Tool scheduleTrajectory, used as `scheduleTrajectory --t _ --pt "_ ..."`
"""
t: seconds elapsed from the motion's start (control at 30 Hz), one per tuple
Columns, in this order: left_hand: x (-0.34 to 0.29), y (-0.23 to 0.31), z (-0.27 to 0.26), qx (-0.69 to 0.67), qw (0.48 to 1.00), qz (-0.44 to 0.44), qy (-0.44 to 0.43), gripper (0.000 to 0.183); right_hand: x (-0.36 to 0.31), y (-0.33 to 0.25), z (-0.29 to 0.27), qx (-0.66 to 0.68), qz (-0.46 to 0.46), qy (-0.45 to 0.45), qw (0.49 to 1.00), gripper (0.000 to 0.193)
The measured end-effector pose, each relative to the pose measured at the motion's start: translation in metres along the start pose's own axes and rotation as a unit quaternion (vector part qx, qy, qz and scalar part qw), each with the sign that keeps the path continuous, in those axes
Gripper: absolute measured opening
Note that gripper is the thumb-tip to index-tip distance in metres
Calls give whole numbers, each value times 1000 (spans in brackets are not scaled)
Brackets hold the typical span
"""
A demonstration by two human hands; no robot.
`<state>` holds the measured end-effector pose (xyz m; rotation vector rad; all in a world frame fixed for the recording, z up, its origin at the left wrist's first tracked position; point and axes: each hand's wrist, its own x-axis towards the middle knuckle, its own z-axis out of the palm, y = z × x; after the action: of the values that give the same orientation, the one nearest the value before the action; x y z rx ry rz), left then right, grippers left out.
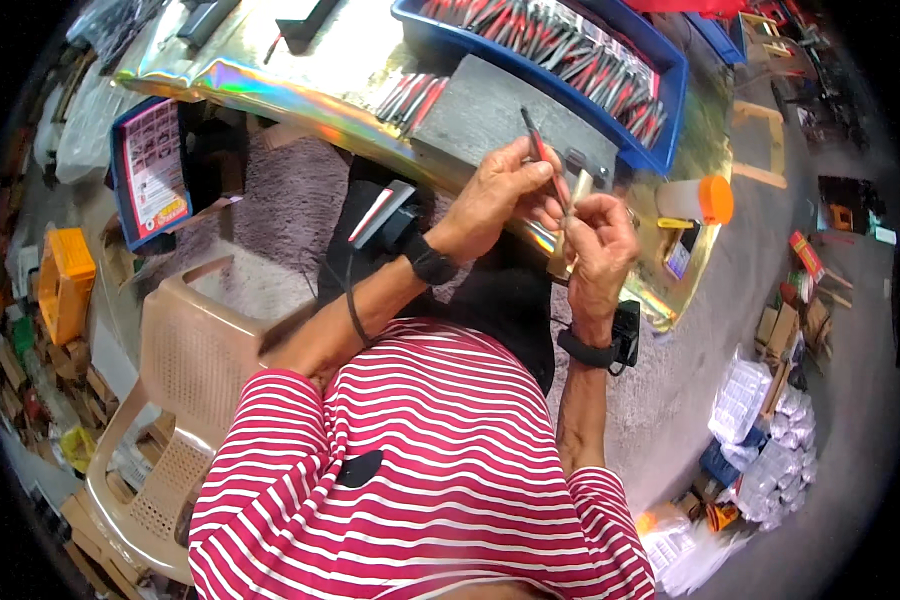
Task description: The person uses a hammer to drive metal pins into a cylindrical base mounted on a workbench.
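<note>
My left hand (pixel 505 192) grips a slim red-and-black pen-shaped tool (pixel 536 140), its dark end pointing up and away. Its lower end meets the fingertips of my right hand (pixel 602 245), which are curled close together. Through my right hand runs a pale stick-like handle (pixel 581 188), with a dark, blocky head at its far end like a small hammer's; fingers cover part of it. Just beyond both hands is a grey block (pixel 500 115) on the gold-covered table. Several similar red-and-black tools (pixel 411 100) lie along the block's left side.
A blue bin (pixel 670 150) full of such tools stands behind the block. On the table's right is a clear jar with an orange lid (pixel 715 200). To my left are a beige plastic chair (pixel 195 340) and a blue box (pixel 155 175). Wrapped bundles (pixel 770 480) lie right.
</note>
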<state>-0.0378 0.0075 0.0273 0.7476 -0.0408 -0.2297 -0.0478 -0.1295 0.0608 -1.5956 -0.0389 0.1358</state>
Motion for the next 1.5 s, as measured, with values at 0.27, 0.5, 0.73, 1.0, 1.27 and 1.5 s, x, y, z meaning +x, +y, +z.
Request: scheduleTrajectory --t 0.27,0.5,0.73,1.0,1.27,1.5 --pt "-2 7 3 130 990 -20 47 21 1 23 5 -115 -94 53 988 11" --pt "5 10 8 183 979 -1 89 11 5 23 13 -20 -15 68 997 11" --pt "18 1 4 360 917 150 84 4 8 18 20 47 -8 54 997 16" --pt "37 -14 -4 319 929 143 119 4 13 25 9 75 -16 50 996 19" --pt "38 -15 -4 341 925 110 125 5 -4 33 -27 119 8 98 988 16" --pt "38 -14 -5 340 926 108 123 6 -13 46 -40 106 30 125 986 14"
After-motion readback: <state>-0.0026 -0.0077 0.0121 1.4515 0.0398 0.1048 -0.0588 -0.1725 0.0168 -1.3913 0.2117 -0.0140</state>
